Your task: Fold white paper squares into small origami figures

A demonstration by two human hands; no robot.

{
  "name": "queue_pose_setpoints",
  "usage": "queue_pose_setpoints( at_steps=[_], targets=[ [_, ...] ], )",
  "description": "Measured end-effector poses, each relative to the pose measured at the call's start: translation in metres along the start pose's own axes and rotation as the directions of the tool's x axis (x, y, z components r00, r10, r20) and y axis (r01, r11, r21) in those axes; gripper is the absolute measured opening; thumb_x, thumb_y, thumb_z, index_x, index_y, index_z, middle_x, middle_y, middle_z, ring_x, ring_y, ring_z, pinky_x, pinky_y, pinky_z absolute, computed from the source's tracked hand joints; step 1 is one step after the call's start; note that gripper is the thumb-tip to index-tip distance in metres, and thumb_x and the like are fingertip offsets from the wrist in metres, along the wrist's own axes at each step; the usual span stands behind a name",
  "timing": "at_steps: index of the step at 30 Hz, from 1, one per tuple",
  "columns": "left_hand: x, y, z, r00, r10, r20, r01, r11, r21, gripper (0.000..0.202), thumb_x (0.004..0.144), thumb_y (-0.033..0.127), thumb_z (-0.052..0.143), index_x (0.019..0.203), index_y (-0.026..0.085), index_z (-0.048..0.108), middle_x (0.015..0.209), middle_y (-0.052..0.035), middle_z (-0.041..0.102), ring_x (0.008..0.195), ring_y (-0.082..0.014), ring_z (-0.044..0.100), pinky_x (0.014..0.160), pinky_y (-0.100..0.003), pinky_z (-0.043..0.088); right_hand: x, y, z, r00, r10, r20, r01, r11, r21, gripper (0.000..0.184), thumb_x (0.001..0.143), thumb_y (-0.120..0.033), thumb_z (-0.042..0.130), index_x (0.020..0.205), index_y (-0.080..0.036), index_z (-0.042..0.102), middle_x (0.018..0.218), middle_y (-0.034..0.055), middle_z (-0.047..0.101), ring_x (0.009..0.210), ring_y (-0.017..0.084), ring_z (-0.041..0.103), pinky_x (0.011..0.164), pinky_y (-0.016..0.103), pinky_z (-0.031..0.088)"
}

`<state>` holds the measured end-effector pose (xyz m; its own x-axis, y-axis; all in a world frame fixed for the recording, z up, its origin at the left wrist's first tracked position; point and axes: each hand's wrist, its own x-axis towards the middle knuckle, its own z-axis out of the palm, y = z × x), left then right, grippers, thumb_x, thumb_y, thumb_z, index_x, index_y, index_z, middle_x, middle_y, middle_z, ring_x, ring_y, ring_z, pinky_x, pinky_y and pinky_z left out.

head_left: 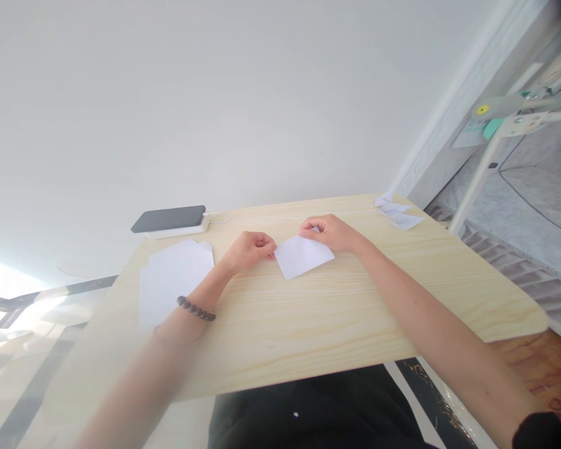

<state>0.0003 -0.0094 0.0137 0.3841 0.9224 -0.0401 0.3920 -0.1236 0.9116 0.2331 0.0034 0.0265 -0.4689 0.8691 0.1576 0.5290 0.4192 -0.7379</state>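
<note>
A small folded piece of white paper (302, 257) is held just over the middle of the wooden table (308, 324). My left hand (251, 251) pinches its left corner between thumb and fingers. At the paper's upper edge, my right hand (330, 233) grips it with thumb and bent fingers, covering part of that edge. Under and beside my left forearm lie several flat white sheets (168, 284). Folded white paper pieces (397, 211) rest at the table's far right corner.
A dark phone (171, 218) lies on a white block at the back left, with a white cable (219, 216) plugged in. Behind the table rises a pale wall (262, 112). To the right stands a white metal frame (481, 168).
</note>
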Motion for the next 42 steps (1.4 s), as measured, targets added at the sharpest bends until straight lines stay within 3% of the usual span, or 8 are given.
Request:
queue_pose_setpoints(
  at_steps=[4,9,17,21,25,34,38,42],
  targets=[
    [-0.001,-0.002,-0.003,0.996,0.040,0.084,-0.028,0.991,-0.133,0.019,0.069,0.031,0.058,0.073,0.013,0.060,0.082,-0.0090,0.067,0.074,-0.0160,0.062,0.076,-0.032,0.048,-0.002,0.012,-0.011,0.997,0.050,-0.060,-0.048,0.998,0.028,0.031,0.073,-0.043,0.049,0.079,-0.015,0.062,0.076,0.0023,0.060,0.061,0.011,0.047,0.054,0.023,0.033],
    [0.001,-0.005,-0.001,0.998,0.039,0.041,-0.027,0.963,-0.269,0.028,0.075,0.036,0.050,0.084,0.011,0.060,0.082,-0.0108,0.065,0.075,-0.0169,0.061,0.074,-0.034,0.048,-0.002,0.009,-0.003,0.999,0.046,0.001,-0.046,0.999,0.025,0.029,0.073,-0.042,0.049,0.080,-0.017,0.063,0.080,0.0024,0.062,0.065,0.012,0.050,0.056,0.024,0.034],
    [-0.004,0.003,0.005,0.993,0.086,-0.078,-0.076,0.990,0.120,0.035,0.073,0.046,0.049,0.084,0.016,0.064,0.082,-0.0031,0.065,0.070,-0.0150,0.055,0.060,-0.023,0.041,0.005,-0.011,0.036,0.989,-0.087,-0.116,0.088,0.996,0.000,0.026,0.078,-0.037,0.044,0.078,-0.016,0.059,0.077,0.0016,0.061,0.067,0.011,0.050,0.058,0.022,0.034],
    [-0.004,0.003,0.006,0.988,0.096,-0.118,-0.078,0.987,0.142,0.036,0.073,0.046,0.048,0.081,0.015,0.065,0.080,-0.0030,0.065,0.070,-0.0154,0.055,0.058,-0.022,0.040,0.006,-0.013,0.042,0.983,-0.120,-0.137,0.123,0.992,0.009,0.026,0.078,-0.037,0.043,0.077,-0.016,0.058,0.078,0.0022,0.061,0.072,0.012,0.052,0.059,0.022,0.035],
    [-0.002,0.001,0.008,0.984,0.094,-0.155,-0.069,0.985,0.160,0.034,0.072,0.044,0.049,0.075,0.015,0.066,0.078,-0.0026,0.065,0.071,-0.0163,0.055,0.058,-0.022,0.040,0.006,-0.011,0.036,0.991,-0.116,-0.060,0.115,0.993,-0.018,0.024,0.077,-0.036,0.044,0.078,-0.016,0.058,0.074,0.0013,0.060,0.066,0.011,0.050,0.059,0.022,0.036],
    [0.001,-0.006,0.000,0.968,0.056,-0.244,-0.017,0.987,0.157,0.032,0.069,0.043,0.051,0.073,0.015,0.067,0.079,-0.0022,0.067,0.073,-0.0172,0.057,0.059,-0.022,0.040,0.001,0.011,0.008,0.997,0.075,-0.022,-0.076,0.993,-0.092,0.018,0.075,-0.031,0.044,0.072,-0.017,0.054,0.061,-0.0012,0.057,0.052,0.009,0.045,0.052,0.022,0.032],
    [0.000,-0.006,0.002,0.970,0.066,-0.233,-0.032,0.989,0.146,0.033,0.070,0.044,0.051,0.074,0.016,0.067,0.079,-0.0021,0.066,0.072,-0.0166,0.056,0.058,-0.022,0.039,0.002,0.001,0.019,0.997,0.041,-0.068,-0.038,0.998,0.041,0.028,0.080,-0.040,0.039,0.079,-0.017,0.055,0.072,0.0017,0.059,0.061,0.010,0.050,0.058,0.023,0.036],
    [-0.002,-0.001,0.005,0.974,0.098,-0.205,-0.069,0.987,0.146,0.034,0.071,0.044,0.049,0.075,0.015,0.067,0.079,-0.0021,0.065,0.071,-0.0162,0.055,0.059,-0.022,0.039,0.005,-0.008,0.035,0.999,-0.020,-0.036,0.020,1.000,0.007,0.031,0.077,-0.045,0.044,0.083,-0.017,0.058,0.069,0.0000,0.057,0.056,0.009,0.045,0.054,0.022,0.033]
  ],
)
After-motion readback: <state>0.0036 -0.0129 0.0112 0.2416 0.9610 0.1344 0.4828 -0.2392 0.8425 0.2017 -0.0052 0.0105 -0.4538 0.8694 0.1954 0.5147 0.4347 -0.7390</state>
